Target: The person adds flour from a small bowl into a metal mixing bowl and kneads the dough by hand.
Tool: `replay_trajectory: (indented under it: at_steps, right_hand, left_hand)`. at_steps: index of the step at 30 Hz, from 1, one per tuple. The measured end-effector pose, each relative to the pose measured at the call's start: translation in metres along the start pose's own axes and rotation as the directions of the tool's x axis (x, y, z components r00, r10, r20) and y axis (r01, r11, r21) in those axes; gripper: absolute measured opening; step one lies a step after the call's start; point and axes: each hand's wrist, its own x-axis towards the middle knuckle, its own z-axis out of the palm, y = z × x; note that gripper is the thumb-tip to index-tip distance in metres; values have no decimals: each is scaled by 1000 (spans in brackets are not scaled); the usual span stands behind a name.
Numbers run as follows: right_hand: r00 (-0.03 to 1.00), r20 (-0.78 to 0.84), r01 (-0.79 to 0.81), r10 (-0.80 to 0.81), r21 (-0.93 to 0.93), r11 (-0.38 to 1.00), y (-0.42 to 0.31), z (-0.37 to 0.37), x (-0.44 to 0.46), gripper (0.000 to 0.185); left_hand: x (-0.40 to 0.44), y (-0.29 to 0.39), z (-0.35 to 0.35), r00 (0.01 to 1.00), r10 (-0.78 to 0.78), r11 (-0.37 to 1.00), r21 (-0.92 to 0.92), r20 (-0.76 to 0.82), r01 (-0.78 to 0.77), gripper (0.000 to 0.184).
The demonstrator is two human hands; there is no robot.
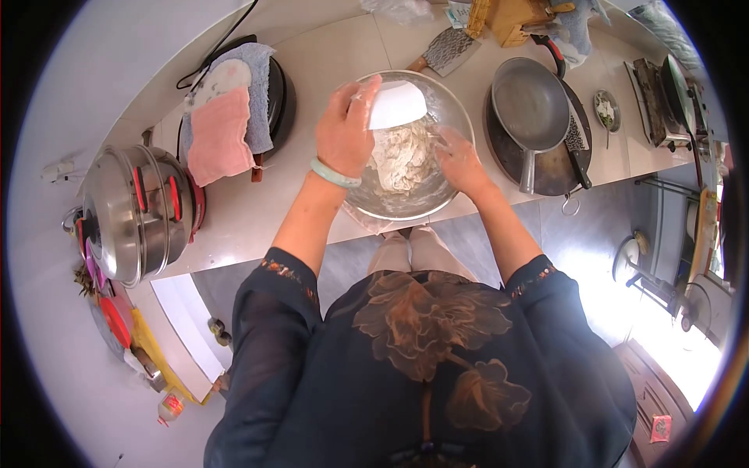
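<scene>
A large metal basin (462, 117) stands on the counter in front of me, with a shaggy, pale mass of dough (402, 160) in it. My left hand (347, 129) grips a white bowl (398, 105) by its side and holds it tilted above the basin's left and far part. The bowl's inside is hidden from me. Over the basin's right side, my right hand (462, 162) reaches in, its fingers apart and at the right edge of the dough. Bits of dough cling to the fingers of both hands.
Behind the basin lies a cleaver (445, 53) near a wooden knife block (511, 22). To the right, a grey pan (532, 97) and a knife (577, 152) rest on a dark round board. A steamer pot (117, 214) and a pink cloth (220, 139) are at left.
</scene>
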Motion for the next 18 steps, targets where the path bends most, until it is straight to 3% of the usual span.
replay_trajectory:
  at_steps: [2, 4, 6, 7, 9, 11, 13, 14, 15, 17, 18]
  right_hand:
    - [1000, 13, 21, -22, 53, 998, -10, 0, 0, 36]
    - [998, -13, 67, -66, 85, 994, -9, 7, 5, 35]
    - [975, 203, 139, -90, -241, 961, 14, 21, 3, 33]
    - [954, 288, 201, -87, -392, 898, 12, 21, 12, 32]
    - [954, 274, 202, -117, -309, 929, 2, 18, 13, 30]
    - [927, 361, 182, -103, -192, 964, -3, 29, -12, 28]
    - [882, 450, 190, -139, -69, 979, 7, 47, 3, 28]
    - [897, 403, 227, -183, -66, 972, 25, 62, 14, 26]
    - [927, 370, 35, -57, 65, 997, 34, 66, 22, 24]
    - [913, 360, -314, 193, 315, 896, 39, 67, 53, 22]
    - [917, 315, -346, 244, 325, 880, 25, 61, 60, 20]
  left_hand:
    - [-3, 8, -11, 993, -104, 994, -28, -54, 103, 53]
    - [-21, 0, -2, 934, -346, 934, -67, 87, 352, 53]
    - [-51, -9, -2, 828, -497, 853, -28, 258, 521, 54]
    - [-59, -19, -3, 814, -544, 817, -93, 201, 569, 52]
    - [-72, -32, -11, 757, -645, 723, -235, 107, 649, 49]
    - [-92, -26, -31, 581, -785, 483, -375, 216, 792, 49]
    - [-78, -6, -57, 394, -863, 180, -535, 317, 826, 49]
    - [-93, -12, -61, 307, -863, 39, -553, 401, 832, 51]
    - [-102, -3, -70, 259, -875, -6, -545, 409, 838, 49]
    - [-103, 12, -86, 185, -898, -75, -554, 399, 829, 46]
    - [-102, 18, -93, 185, -909, -86, -602, 373, 794, 45]
